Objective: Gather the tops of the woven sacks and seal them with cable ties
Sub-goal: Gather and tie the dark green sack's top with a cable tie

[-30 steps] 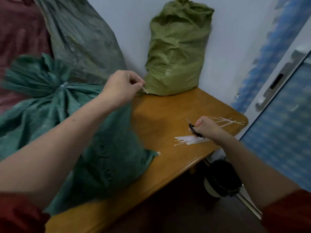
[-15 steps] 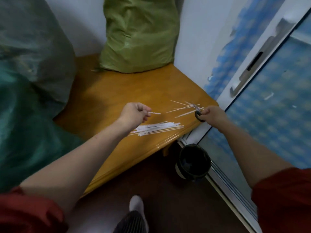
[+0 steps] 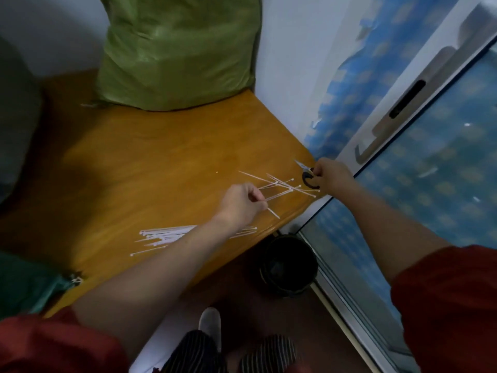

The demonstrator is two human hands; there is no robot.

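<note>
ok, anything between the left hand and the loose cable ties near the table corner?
Nothing visible. The left hand, pinching a thin white strip, sits right beside the loose cable ties on bare table. The right hand holds scissors on their far side.

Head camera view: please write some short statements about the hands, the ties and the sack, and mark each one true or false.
1. The left hand pinches a thin white strip. True.
2. The right hand is empty. False: it holds scissors with black handles.
3. The light green sack stands on the table, against the wall. True.
4. The black bin stands on the table. False: it stands on the floor, below the table's edge.
5. Loose cable ties lie on the table between the two hands. True.
</note>
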